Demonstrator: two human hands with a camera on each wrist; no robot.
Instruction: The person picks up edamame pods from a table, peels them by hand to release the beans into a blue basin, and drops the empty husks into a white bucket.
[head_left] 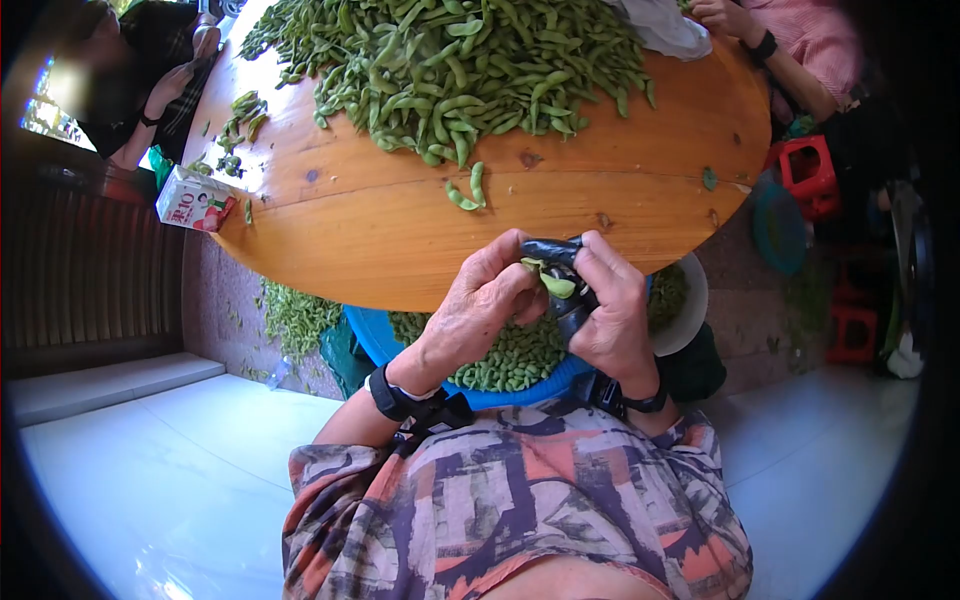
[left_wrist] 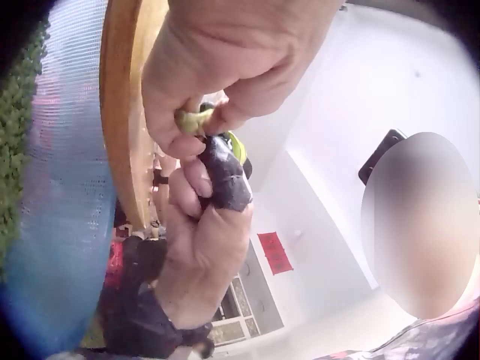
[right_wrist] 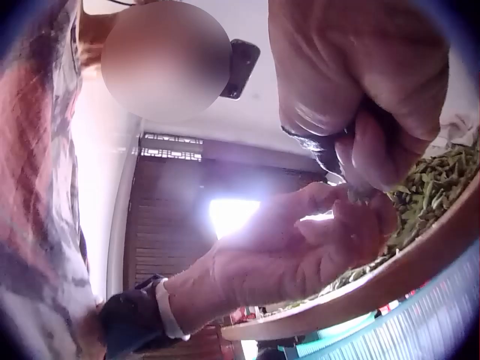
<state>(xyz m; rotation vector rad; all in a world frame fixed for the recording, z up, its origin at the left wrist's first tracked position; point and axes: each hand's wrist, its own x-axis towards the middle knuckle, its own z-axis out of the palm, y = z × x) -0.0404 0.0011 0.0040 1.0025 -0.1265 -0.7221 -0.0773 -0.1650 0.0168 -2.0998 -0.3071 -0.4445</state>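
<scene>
Both hands meet above a blue basket (head_left: 362, 335) at the near edge of the round wooden table. The left hand (head_left: 478, 308) pinches one end of a green pod (head_left: 557, 286) between thumb and forefinger. Black wrapping covers the thumb and a finger of the right hand (head_left: 618, 312), which curls round the pod's other side. In the left wrist view the pod end (left_wrist: 193, 120) shows between the left fingertips, beside the black-wrapped thumb (left_wrist: 225, 174). The right wrist view shows the fingers of both hands touching; the pod is mostly hidden there.
A large heap of green pods (head_left: 450, 70) covers the table's far part, with two loose pods (head_left: 463, 192) nearer. A carton (head_left: 192, 200) stands at the left edge. Below right is a white basin (head_left: 695, 305). Other people sit at both sides; red stools (head_left: 812, 178) stand at right.
</scene>
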